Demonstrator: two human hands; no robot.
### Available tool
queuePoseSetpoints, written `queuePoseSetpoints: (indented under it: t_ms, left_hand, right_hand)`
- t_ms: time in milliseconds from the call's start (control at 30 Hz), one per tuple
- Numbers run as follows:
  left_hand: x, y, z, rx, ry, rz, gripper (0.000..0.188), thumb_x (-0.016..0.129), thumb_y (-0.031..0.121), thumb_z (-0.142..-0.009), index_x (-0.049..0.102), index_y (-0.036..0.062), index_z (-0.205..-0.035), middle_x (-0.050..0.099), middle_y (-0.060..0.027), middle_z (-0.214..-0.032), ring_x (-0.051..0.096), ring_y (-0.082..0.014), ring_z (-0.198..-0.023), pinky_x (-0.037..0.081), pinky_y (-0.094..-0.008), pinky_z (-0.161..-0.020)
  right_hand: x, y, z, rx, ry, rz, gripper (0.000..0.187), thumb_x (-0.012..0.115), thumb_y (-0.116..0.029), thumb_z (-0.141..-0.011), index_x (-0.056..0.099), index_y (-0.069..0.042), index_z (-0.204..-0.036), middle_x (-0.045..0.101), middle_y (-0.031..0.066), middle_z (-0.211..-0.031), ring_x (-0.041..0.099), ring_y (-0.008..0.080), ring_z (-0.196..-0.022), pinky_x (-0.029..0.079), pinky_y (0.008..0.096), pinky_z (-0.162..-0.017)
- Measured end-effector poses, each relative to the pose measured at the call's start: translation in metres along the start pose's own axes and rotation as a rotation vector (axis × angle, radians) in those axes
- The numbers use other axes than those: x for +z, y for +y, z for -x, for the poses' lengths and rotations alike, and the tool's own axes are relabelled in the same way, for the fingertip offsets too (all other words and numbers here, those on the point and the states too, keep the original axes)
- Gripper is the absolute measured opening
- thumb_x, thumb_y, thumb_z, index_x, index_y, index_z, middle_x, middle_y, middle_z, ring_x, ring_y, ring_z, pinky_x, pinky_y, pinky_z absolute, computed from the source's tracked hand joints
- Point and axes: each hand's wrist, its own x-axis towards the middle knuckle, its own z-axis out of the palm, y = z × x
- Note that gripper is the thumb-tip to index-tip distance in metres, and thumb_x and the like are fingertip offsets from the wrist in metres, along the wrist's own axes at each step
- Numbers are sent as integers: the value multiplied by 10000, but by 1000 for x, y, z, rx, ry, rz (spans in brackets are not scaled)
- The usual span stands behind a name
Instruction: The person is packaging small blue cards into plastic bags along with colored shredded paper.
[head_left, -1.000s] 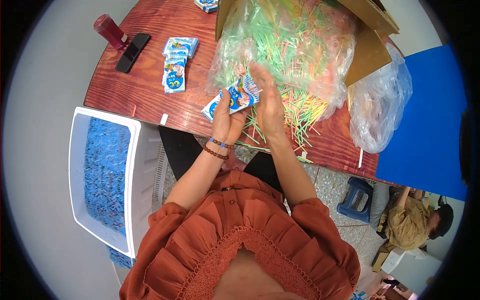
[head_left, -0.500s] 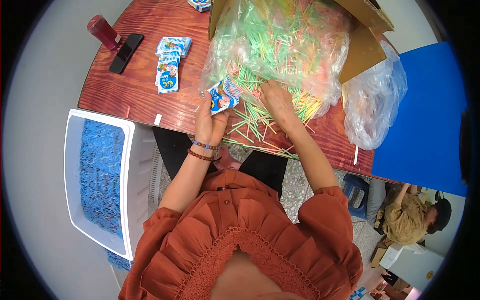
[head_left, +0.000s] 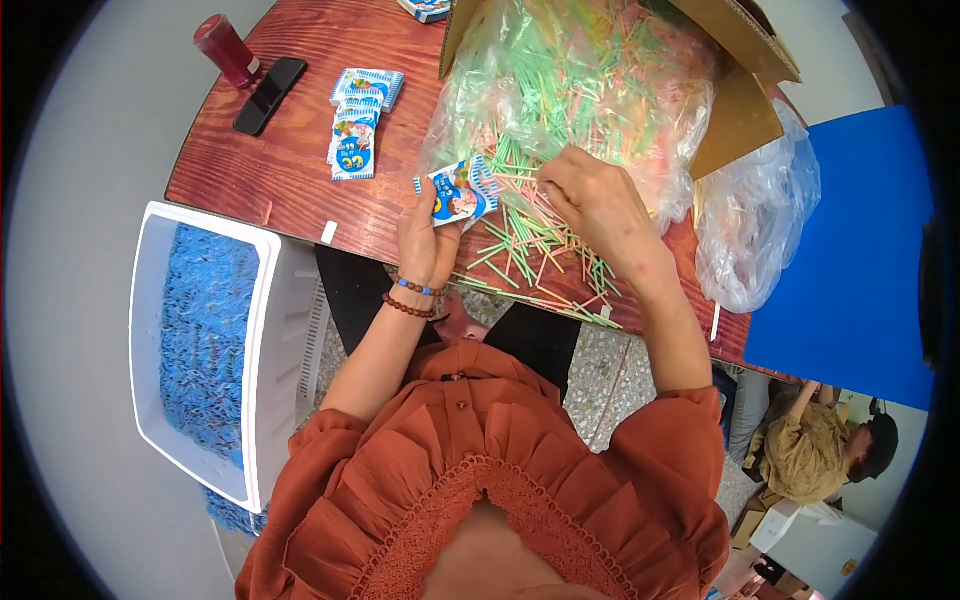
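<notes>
The small blue-and-white sachet [head_left: 456,192] sits upright in my left hand [head_left: 428,232], pinched between thumb and fingers and lifted just off the wooden table [head_left: 300,170], its face turned toward me so I can get at its edge. My right hand [head_left: 590,195] rests in the loose spill of thin green and orange straws [head_left: 520,245] beside it, fingers curled together; I think they are nipping one straw, but the tips are too small in this head view to be sure. The straws pour from a clear plastic bag [head_left: 580,80] lying in an open cardboard box [head_left: 745,110], near enough to pick from without stretching. More sachets [head_left: 358,125] lie stacked to my left, with a dark phone [head_left: 269,95] and a red bottle [head_left: 226,49] pushed beyond them. A white crate [head_left: 285,330] holding a blue heap stands below the table edge at my left.
</notes>
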Motion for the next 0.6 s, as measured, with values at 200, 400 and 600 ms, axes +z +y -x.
queuePoseSetpoints:
  t_ms: [200,400,600]
  left_hand:
    - [-8,9,0,56,-8,-50,303,515,262,-1003,562,-16,-1116,643,-111,-1103,651,-197,-979,548,-385,-867]
    - [-16,30,-2,-10,-77,233,363,529,337,-989,555,34,-1188,629,-96,-1179,609,-206,-1075,508,-383,-928]
    - [-13,50,-7,108,-134,279,413,509,366,-991,526,37,-1241,615,-102,-1217,585,-233,-1120,439,-420,-1021]
  right_hand:
    - [15,-16,-40,-194,-196,75,90,600,-100,-867,602,-11,-862,538,155,-779,600,367,-727,486,447,-658]
    - [47,-28,-73,-276,36,-259,204,604,-108,-891,640,-9,-1066,675,167,-938,663,309,-801,526,356,-697]
    - [74,-54,-64,24,-13,-342,194,677,-143,-851,649,12,-965,641,132,-806,637,239,-685,484,311,-598]
